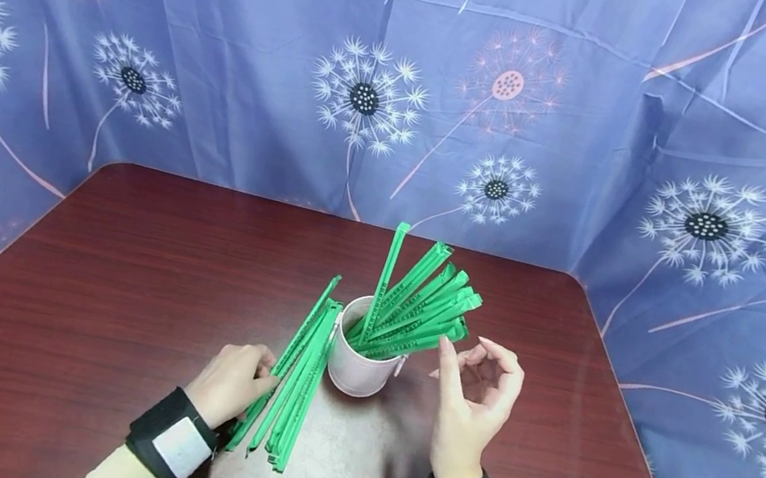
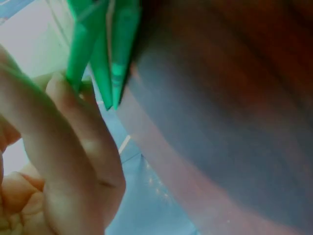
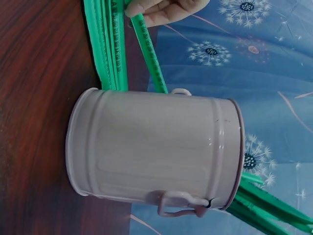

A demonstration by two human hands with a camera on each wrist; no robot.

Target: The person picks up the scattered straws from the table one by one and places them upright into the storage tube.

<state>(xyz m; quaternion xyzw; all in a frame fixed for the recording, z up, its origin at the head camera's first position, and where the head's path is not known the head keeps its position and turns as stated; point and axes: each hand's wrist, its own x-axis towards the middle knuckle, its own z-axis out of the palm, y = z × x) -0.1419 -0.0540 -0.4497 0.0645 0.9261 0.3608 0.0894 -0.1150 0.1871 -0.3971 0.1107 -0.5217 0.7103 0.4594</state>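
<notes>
A small whitish metal bucket [image 1: 361,372] with side handles stands upright, holding a bunch of long thin green stick packets [image 1: 422,300] that fan out to the right. Left of it lies a loose bundle of similar packets [image 1: 303,386] with dark printing. At that bundle's left edge my left hand [image 1: 228,384] pinches one green stick packet [image 3: 150,58] between thumb and fingers, its near end tilted up in the right wrist view. My right hand [image 1: 471,414] hovers right of the bucket, fingers loosely curved and thumb apart, right by the packets' tips, with nothing in its grasp.
The dark reddish wooden table [image 1: 144,258] has rounded far corners and a bright glare patch at the front. A blue cloth [image 1: 248,47] printed with dandelions hangs around its back and sides. Dark bands with devices [image 1: 174,441] sit on both wrists.
</notes>
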